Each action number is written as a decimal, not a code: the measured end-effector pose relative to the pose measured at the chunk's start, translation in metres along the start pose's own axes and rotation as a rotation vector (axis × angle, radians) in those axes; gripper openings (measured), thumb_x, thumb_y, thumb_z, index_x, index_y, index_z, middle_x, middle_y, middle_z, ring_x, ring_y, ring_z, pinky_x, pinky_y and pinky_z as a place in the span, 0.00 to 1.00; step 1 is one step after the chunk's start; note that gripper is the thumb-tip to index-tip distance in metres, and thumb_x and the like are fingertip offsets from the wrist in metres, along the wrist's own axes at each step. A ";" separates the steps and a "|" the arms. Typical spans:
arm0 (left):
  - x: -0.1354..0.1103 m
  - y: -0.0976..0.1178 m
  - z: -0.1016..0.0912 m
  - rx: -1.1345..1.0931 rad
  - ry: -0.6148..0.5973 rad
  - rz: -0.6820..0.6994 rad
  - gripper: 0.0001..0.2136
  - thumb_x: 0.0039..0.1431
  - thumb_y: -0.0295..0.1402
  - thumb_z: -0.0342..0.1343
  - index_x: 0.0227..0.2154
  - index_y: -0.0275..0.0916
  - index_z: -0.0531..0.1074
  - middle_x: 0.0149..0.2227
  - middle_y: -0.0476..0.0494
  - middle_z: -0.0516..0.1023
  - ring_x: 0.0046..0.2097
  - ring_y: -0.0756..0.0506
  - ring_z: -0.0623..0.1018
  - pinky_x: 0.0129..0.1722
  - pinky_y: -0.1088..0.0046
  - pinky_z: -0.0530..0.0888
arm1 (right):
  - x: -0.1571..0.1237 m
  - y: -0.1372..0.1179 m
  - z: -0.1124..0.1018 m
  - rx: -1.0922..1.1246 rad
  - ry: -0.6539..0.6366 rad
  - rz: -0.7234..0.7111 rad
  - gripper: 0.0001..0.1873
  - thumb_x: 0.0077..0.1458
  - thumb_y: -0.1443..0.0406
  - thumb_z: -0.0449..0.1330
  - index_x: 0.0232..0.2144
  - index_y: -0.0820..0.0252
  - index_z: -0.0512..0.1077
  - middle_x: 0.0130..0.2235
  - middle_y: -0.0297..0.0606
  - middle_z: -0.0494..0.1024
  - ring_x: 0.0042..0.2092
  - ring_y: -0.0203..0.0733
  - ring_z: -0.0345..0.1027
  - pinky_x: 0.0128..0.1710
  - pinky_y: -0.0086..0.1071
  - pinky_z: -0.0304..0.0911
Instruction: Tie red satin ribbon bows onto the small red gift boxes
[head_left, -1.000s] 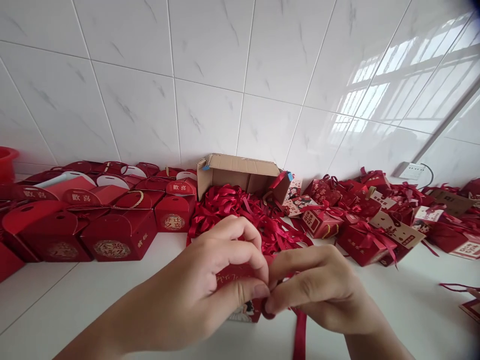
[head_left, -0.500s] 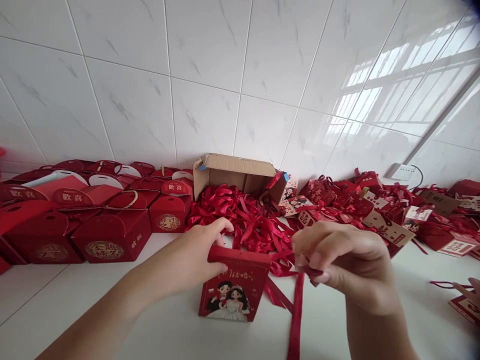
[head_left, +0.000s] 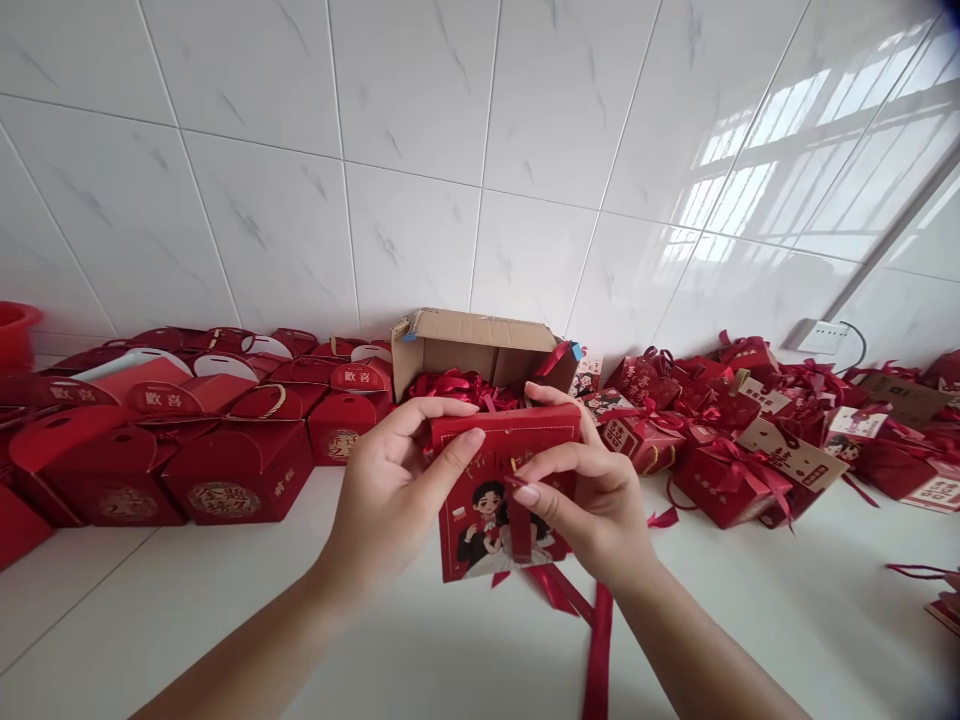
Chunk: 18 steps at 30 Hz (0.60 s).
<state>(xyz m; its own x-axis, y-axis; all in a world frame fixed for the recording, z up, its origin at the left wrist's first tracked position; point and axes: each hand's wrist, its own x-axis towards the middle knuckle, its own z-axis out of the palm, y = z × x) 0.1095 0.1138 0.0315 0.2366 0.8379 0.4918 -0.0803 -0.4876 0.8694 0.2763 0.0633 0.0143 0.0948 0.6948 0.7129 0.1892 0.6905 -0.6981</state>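
Note:
A red gift box [head_left: 459,530] with a cartoon bride and groom on its front is raised before me, slightly tilted. My left hand [head_left: 394,485] is closed on its upper left edge, thumb on the front face. Between thumb and forefinger, my right hand [head_left: 592,490] pinches the end of a dark red ribbon [head_left: 520,535] against the upper front of the box. The ribbon hangs down over the picture. A small yellow tip shows by the right forefinger. Behind the box, the right hand's other fingers are partly hidden.
A cardboard box [head_left: 480,325] with red ribbons stands against the tiled wall. Red boxes [head_left: 240,470] crowd the left side, and ribboned gift boxes [head_left: 739,480] the right. A loose ribbon [head_left: 598,650] runs down the white table [head_left: 360,640]. Another person's fingers [head_left: 954,600] show far right.
The gift box has been lifted off the table, up and to the right. My right hand has come left to the box's front with the ribbon end.

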 end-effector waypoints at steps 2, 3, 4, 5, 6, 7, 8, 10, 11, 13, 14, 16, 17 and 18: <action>-0.001 -0.001 0.001 0.046 0.003 0.038 0.08 0.56 0.39 0.61 0.34 0.40 0.73 0.44 0.41 0.78 0.42 0.43 0.80 0.37 0.68 0.79 | -0.001 -0.001 0.002 -0.026 0.036 -0.036 0.04 0.49 0.67 0.69 0.27 0.52 0.79 0.59 0.37 0.66 0.54 0.50 0.68 0.47 0.42 0.72; -0.001 -0.001 0.001 0.062 -0.003 0.063 0.07 0.57 0.38 0.61 0.32 0.40 0.73 0.46 0.41 0.77 0.45 0.42 0.79 0.39 0.68 0.78 | -0.002 -0.002 0.002 -0.046 0.043 -0.051 0.04 0.49 0.67 0.69 0.27 0.51 0.79 0.59 0.37 0.66 0.55 0.50 0.68 0.47 0.42 0.72; -0.001 -0.001 0.001 0.065 -0.017 0.081 0.07 0.58 0.38 0.60 0.31 0.40 0.72 0.48 0.42 0.76 0.48 0.42 0.78 0.41 0.68 0.78 | -0.002 -0.003 0.002 -0.072 0.050 -0.060 0.05 0.49 0.68 0.69 0.27 0.51 0.79 0.58 0.38 0.67 0.57 0.51 0.66 0.48 0.42 0.72; -0.002 0.000 0.001 0.056 -0.039 0.085 0.07 0.59 0.37 0.59 0.30 0.40 0.72 0.49 0.42 0.76 0.49 0.42 0.77 0.41 0.69 0.78 | -0.001 -0.003 0.002 -0.098 0.062 -0.062 0.05 0.49 0.68 0.69 0.28 0.51 0.79 0.57 0.38 0.68 0.58 0.52 0.64 0.50 0.43 0.70; -0.002 0.000 0.002 0.041 -0.065 0.076 0.06 0.60 0.37 0.58 0.31 0.40 0.71 0.47 0.43 0.77 0.47 0.43 0.78 0.39 0.70 0.78 | -0.001 -0.003 0.002 -0.120 0.078 -0.056 0.05 0.49 0.68 0.69 0.28 0.51 0.80 0.56 0.39 0.69 0.60 0.52 0.62 0.51 0.43 0.69; -0.003 0.001 0.003 0.026 -0.086 0.061 0.06 0.61 0.37 0.57 0.31 0.40 0.71 0.43 0.44 0.78 0.43 0.44 0.79 0.37 0.71 0.78 | -0.001 -0.003 0.002 -0.137 0.093 -0.046 0.05 0.49 0.68 0.68 0.28 0.51 0.80 0.56 0.39 0.69 0.60 0.52 0.61 0.53 0.44 0.68; -0.004 0.001 0.003 0.018 -0.097 0.048 0.06 0.61 0.37 0.56 0.31 0.40 0.70 0.38 0.45 0.79 0.39 0.46 0.80 0.34 0.72 0.78 | -0.001 -0.003 0.002 -0.147 0.105 -0.036 0.04 0.49 0.68 0.68 0.28 0.52 0.80 0.55 0.39 0.69 0.60 0.52 0.61 0.54 0.44 0.67; -0.005 0.002 0.005 0.020 -0.096 0.045 0.06 0.62 0.37 0.56 0.32 0.40 0.69 0.31 0.49 0.78 0.31 0.49 0.78 0.29 0.74 0.76 | 0.000 -0.001 0.002 -0.149 0.110 -0.020 0.04 0.49 0.67 0.69 0.29 0.52 0.80 0.55 0.40 0.69 0.59 0.51 0.62 0.54 0.44 0.66; -0.006 0.002 0.005 0.027 -0.092 0.053 0.07 0.61 0.37 0.56 0.31 0.40 0.68 0.30 0.50 0.78 0.29 0.49 0.77 0.27 0.75 0.75 | 0.000 0.000 0.003 -0.146 0.107 -0.016 0.04 0.49 0.68 0.69 0.29 0.52 0.80 0.55 0.40 0.69 0.59 0.50 0.63 0.55 0.44 0.66; -0.006 0.001 0.006 0.055 -0.081 0.072 0.07 0.61 0.36 0.56 0.30 0.40 0.68 0.28 0.51 0.77 0.27 0.50 0.76 0.25 0.77 0.73 | 0.000 0.001 0.004 -0.140 0.108 -0.013 0.05 0.50 0.68 0.68 0.30 0.52 0.80 0.54 0.39 0.70 0.58 0.49 0.64 0.55 0.43 0.66; -0.007 0.001 0.006 0.071 -0.072 0.082 0.07 0.60 0.36 0.57 0.30 0.40 0.69 0.27 0.52 0.76 0.26 0.51 0.75 0.24 0.77 0.72 | 0.000 0.002 0.004 -0.139 0.117 -0.012 0.05 0.50 0.68 0.68 0.30 0.52 0.80 0.54 0.39 0.71 0.58 0.48 0.65 0.55 0.42 0.66; -0.007 0.000 0.007 0.099 -0.055 0.107 0.06 0.60 0.35 0.58 0.30 0.40 0.69 0.27 0.52 0.76 0.25 0.51 0.73 0.23 0.77 0.71 | 0.000 0.003 0.004 -0.143 0.141 -0.013 0.05 0.50 0.69 0.68 0.30 0.52 0.80 0.53 0.39 0.72 0.57 0.48 0.66 0.54 0.42 0.67; -0.008 -0.001 0.007 0.106 -0.051 0.123 0.05 0.60 0.35 0.58 0.30 0.40 0.69 0.27 0.52 0.76 0.25 0.51 0.73 0.24 0.78 0.71 | 0.000 0.003 0.005 -0.152 0.152 -0.018 0.05 0.50 0.69 0.68 0.30 0.53 0.80 0.52 0.40 0.72 0.56 0.48 0.66 0.53 0.42 0.67; -0.009 -0.001 0.008 0.108 -0.051 0.144 0.05 0.60 0.34 0.58 0.30 0.40 0.70 0.28 0.51 0.76 0.26 0.51 0.73 0.25 0.78 0.72 | 0.000 0.003 0.005 -0.166 0.164 -0.033 0.04 0.51 0.69 0.67 0.29 0.54 0.79 0.52 0.41 0.73 0.55 0.48 0.68 0.53 0.43 0.67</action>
<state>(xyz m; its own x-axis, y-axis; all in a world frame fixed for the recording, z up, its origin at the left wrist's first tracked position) 0.1151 0.1052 0.0259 0.2792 0.7453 0.6054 -0.0130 -0.6275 0.7785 0.2721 0.0662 0.0116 0.2414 0.6213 0.7455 0.3513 0.6602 -0.6639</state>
